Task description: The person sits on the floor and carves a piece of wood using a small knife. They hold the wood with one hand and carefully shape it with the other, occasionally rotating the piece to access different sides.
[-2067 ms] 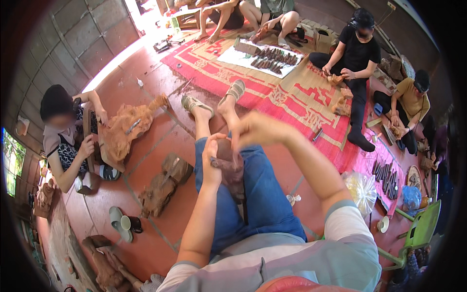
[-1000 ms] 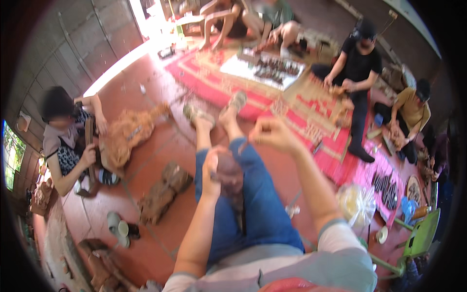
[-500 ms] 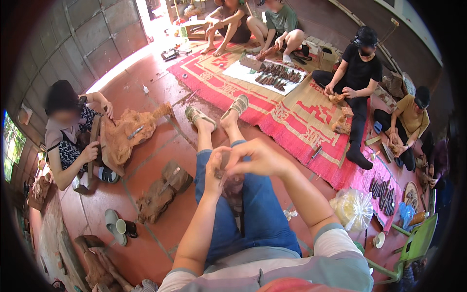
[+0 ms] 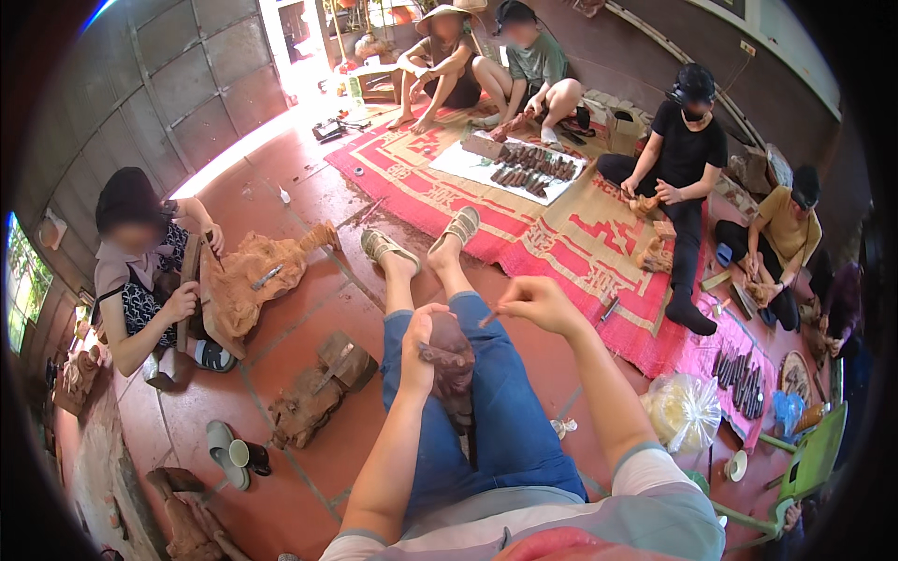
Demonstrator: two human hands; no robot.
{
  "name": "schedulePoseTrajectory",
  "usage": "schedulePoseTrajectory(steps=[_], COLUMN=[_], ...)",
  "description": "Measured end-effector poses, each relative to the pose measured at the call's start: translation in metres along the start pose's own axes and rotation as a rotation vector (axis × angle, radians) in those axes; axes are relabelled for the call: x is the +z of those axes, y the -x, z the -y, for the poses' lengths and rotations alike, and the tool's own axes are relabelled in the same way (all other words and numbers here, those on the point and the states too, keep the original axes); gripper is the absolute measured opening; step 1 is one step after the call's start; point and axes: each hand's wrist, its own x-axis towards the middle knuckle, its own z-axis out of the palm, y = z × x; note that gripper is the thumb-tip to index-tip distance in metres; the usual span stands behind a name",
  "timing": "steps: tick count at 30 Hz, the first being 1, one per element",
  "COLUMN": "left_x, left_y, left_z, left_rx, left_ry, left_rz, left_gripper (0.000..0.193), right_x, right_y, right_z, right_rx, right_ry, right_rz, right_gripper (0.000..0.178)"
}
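Between my knees is a dark reddish-brown carved wood piece [image 4: 455, 374], rounded at its far end. My left hand [image 4: 417, 353] is closed round its left side, thumb along the top. My right hand [image 4: 541, 305] is held in the air off to the right of the carving, apart from it. Its fingertips pinch a small, thin brownish strip [image 4: 488, 319], too small to tell its kind. The near end of the carving lies in shadow between my thighs.
At left, a person works with a mallet [image 4: 187, 271] on a large wood carving [image 4: 267, 271]. Wood blocks [image 4: 318, 393], slippers [image 4: 224, 453] and a cup [image 4: 245, 454] lie nearer. Ahead is a red patterned mat [image 4: 412, 159] with several seated people. A plastic bag [image 4: 683, 411] and green chair [image 4: 812, 458] stand at right.
My right hand has moved right, away from my left hand, and now shows the thin strip. My left hand has turned and lowered slightly, so the carving shows more fully.
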Motion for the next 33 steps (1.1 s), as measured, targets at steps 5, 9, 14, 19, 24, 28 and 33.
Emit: schedulePoseTrajectory(steps=[5,9,14,19,24,28,33], left_x=[0.003,0.000,0.000,0.002,-0.001,0.005,0.005], left_y=[0.000,0.004,0.004,0.004,0.003,0.006,0.006], left_z=[0.002,0.008,0.002,0.004,0.011,0.003,0.007], left_rx=[-0.019,-0.008,-0.053,-0.034,0.002,0.036,0.028], left_ry=[0.019,0.037,0.085,0.071,0.085,0.033,0.091], left_rz=[-0.005,-0.010,0.006,-0.004,-0.012,-0.024,-0.028], left_gripper=[0.040,0.039,0.041,0.045,0.041,0.041,0.044], right_x=[-0.001,0.016,0.048,0.050,0.048,0.058,0.034], right_y=[0.054,0.084,0.084,0.078,0.044,0.009,-0.006], right_z=[-0.025,-0.043,-0.038,-0.031,0.021,0.065,0.041], right_rx=[0.147,0.160,0.184,0.185,-0.108,-0.391,-0.226], right_ry=[-0.369,-0.559,-0.644,-0.524,-0.525,-0.115,-0.128], right_rz=[-0.131,-0.257,-0.226,-0.135,-0.078,0.156,0.048], right_gripper=[0.015,0.014,0.012,0.013,0.012,0.009,0.008])
